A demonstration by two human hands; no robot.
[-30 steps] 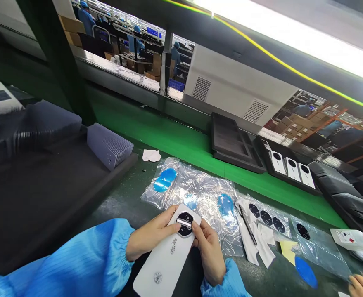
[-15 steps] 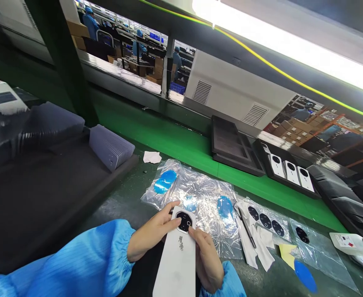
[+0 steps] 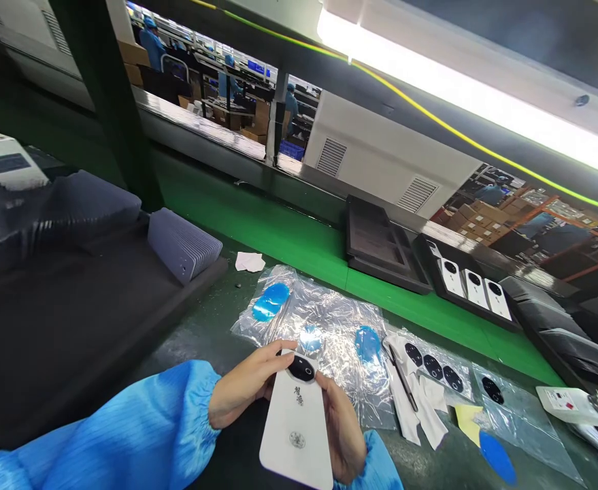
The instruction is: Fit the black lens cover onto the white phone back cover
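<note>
A white phone back panel (image 3: 296, 422) with a round black camera piece (image 3: 301, 368) at its far end is held between both hands. Dark lettering and a round emblem show on its face. My left hand (image 3: 252, 378) grips the far left corner, its thumb resting at the edge of the black piece. Along the right edge, my right hand (image 3: 340, 422) is closed round the panel, partly hidden behind it. Just beyond lies a clear plastic sheet (image 3: 329, 320) bearing blue round films (image 3: 367, 342).
To the right are a white cloth (image 3: 403, 401), a black pen (image 3: 403, 378), loose black discs (image 3: 433, 367) and a blue oval film (image 3: 497, 457). A black tray (image 3: 462, 286) holds white panels on the green belt. Grey panels (image 3: 184, 245) stand in a black tray at left.
The panel has tilted, so its near end and emblem now show in full. Both hands have kept hold of it and shifted slightly downward.
</note>
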